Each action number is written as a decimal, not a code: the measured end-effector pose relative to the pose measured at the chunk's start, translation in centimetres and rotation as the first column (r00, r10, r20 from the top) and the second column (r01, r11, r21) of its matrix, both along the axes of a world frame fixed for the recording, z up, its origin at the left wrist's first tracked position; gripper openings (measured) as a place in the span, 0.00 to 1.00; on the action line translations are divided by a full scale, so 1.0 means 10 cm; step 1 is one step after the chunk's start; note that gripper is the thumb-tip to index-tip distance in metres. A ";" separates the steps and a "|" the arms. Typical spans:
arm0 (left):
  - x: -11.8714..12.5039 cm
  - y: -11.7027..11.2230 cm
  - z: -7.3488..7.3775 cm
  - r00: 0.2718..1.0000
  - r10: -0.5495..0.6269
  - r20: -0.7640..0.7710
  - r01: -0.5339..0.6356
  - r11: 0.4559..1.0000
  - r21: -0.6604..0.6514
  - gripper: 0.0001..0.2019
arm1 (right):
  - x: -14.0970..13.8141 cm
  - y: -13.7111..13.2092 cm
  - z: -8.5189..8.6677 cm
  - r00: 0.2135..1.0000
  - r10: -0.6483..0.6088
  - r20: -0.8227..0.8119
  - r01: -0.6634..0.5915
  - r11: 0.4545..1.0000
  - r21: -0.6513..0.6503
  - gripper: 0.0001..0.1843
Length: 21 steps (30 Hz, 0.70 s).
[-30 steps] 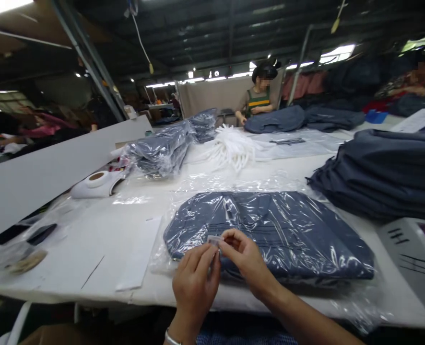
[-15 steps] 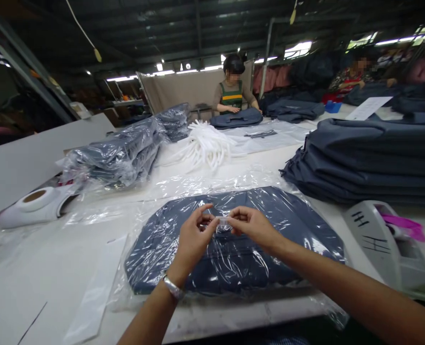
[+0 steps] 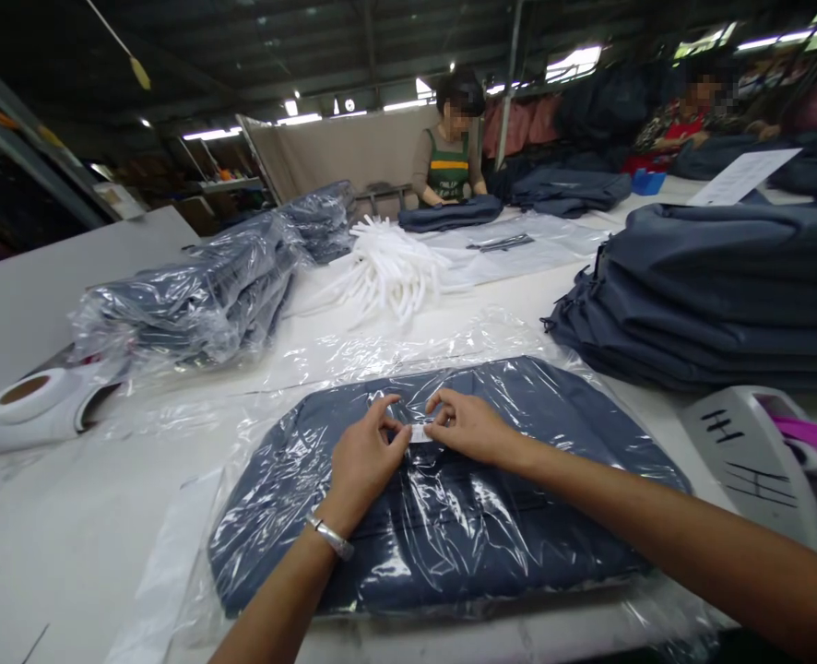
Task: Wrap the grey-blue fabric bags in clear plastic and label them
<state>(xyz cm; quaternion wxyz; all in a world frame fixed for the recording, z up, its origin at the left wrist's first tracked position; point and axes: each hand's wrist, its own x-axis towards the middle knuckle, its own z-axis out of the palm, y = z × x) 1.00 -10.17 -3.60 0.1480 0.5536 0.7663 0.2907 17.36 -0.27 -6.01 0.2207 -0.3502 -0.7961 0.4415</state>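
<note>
A dark blue bag (image 3: 464,535) lies flat before me inside a shiny clear plastic sleeve. Over its middle, my left hand (image 3: 371,452) pinches the left end of a short whitish strip of tape (image 3: 419,433) between thumb and forefinger. The strip's right end is at the fingertips of my right hand (image 3: 467,426), which are closed in a pinch. The tape appears to lie at the plastic surface; whether it sticks there I cannot tell.
A tape dispenser (image 3: 747,461) with a magenta strip stands at right, below stacked dark blue bags (image 3: 727,286). Plastic-wrapped bags (image 3: 194,286) lie at left, white strips (image 3: 395,267) in the middle, a white roll (image 3: 28,401) at far left. A co-worker (image 3: 450,148) stands across the table.
Both hands have lowered the tape strip toward the plastic over the bag. The view has shifted slightly, and the co-worker opposite has bent the dark blue bag into a smaller shape.
</note>
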 end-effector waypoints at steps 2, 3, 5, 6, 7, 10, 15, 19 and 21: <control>0.02 0.00 0.02 0.998 0.009 -0.057 -0.011 0.999 -0.041 0.24 | 0.00 -0.02 0.03 0.998 -0.001 0.065 -0.004 0.997 0.079 0.12; 0.03 0.00 0.03 0.997 0.011 -0.078 -0.015 0.998 -0.060 0.24 | 0.00 -0.03 0.04 0.995 -0.001 0.095 -0.010 0.994 0.109 0.11; 0.04 0.00 0.03 0.994 0.009 -0.111 -0.019 0.996 -0.091 0.25 | 0.01 -0.05 0.07 0.989 -0.003 0.145 -0.018 0.989 0.146 0.11; 0.05 0.00 0.03 0.992 0.007 -0.125 -0.019 0.995 -0.101 0.25 | 0.01 -0.05 0.08 0.986 -0.005 0.164 -0.021 0.988 0.156 0.11; 0.06 0.00 0.03 0.991 0.004 -0.137 -0.019 0.994 -0.110 0.25 | 0.01 -0.06 0.08 0.984 -0.007 0.179 -0.023 0.986 0.165 0.10; 0.07 -0.01 0.01 0.987 0.001 -0.164 -0.020 0.993 -0.117 0.25 | 0.00 -0.05 0.07 0.978 -0.009 0.210 -0.030 0.983 0.183 0.11; 0.07 -0.02 -0.02 0.981 -0.011 -0.193 -0.012 0.993 -0.114 0.24 | -0.04 -0.02 0.01 0.974 -0.002 0.224 -0.043 0.980 0.193 0.11; 0.08 -0.01 -0.05 0.975 -0.021 -0.223 -0.007 0.993 -0.121 0.23 | -0.05 -0.02 0.02 0.969 -0.003 0.245 -0.049 0.977 0.205 0.11; 0.08 0.00 -0.06 0.970 -0.029 -0.243 0.000 0.993 -0.117 0.24 | -0.05 -0.02 0.02 0.966 -0.009 0.260 -0.049 0.975 0.217 0.12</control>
